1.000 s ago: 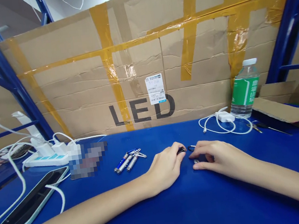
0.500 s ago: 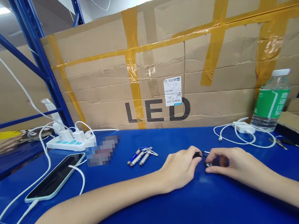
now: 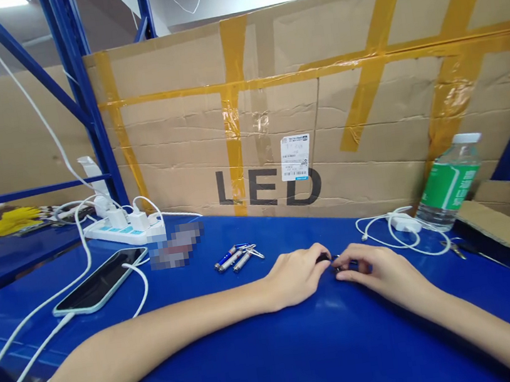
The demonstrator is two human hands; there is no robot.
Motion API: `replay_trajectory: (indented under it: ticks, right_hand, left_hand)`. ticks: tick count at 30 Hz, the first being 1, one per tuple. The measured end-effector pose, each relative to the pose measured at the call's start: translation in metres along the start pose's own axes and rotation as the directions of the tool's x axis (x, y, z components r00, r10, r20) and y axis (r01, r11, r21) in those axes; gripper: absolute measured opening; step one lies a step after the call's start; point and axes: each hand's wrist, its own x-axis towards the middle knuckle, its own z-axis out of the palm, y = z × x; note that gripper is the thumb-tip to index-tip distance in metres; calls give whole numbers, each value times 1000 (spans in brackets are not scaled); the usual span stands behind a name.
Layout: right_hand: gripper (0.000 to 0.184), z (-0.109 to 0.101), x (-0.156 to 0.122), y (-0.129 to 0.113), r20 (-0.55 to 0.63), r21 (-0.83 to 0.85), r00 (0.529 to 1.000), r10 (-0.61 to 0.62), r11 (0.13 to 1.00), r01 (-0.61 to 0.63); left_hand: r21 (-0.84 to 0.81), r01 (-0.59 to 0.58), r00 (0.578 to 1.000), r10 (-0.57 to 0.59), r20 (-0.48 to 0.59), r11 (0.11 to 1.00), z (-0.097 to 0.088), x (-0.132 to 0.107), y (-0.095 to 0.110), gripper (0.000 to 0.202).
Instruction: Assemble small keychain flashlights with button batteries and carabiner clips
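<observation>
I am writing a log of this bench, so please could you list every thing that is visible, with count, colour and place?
small dark part: one, black, between the fingertips of both hands
keychain torches: three, blue and silver, left of the hands
smartphone: one, black screen, pale blue case, table left, cable plugged in
power strip: one, white, behind the smartphone
charger with cable: one, white, beside the water bottle
water bottle: one, clear with green label, right rear
LED carton: one, brown with yellow tape, behind the table
small cardboard box: one, brown, far right
gloves: yellow, count unclear, far left
table: one, blue, under the hands
left hand: one, pinching the part
right hand: one, pinching the part
</observation>
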Motion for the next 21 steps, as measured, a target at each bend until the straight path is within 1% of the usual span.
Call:
replay_trajectory:
  ticks: [4, 7, 15, 18, 21]
  right_hand:
    - [19, -2, 1, 3, -29, -25, 1000, -11, 1000, 10]
    - [20, -2, 2, 6, -27, -33, 1000, -13, 999, 12]
    - [18, -2, 2, 4, -25, -60, 999, 23, 998, -25]
    - [17, -2, 2, 4, -25, -45, 1000, 7, 999, -8]
    - [17, -2, 2, 3, -37, -27, 998, -41, 999, 40]
  left_hand:
    - [24, -10, 1000, 10, -3, 1000, 1, 0, 0, 24]
    - [29, -20, 1000, 20, -5, 999, 1, 0, -1, 24]
    - [37, -28, 1000, 29, -11, 999, 2, 2, -3, 23]
    - [39, -29, 999, 30, -13, 999, 2, 2, -4, 23]
    - [40, -19, 1000, 20, -11, 999, 2, 2, -3, 22]
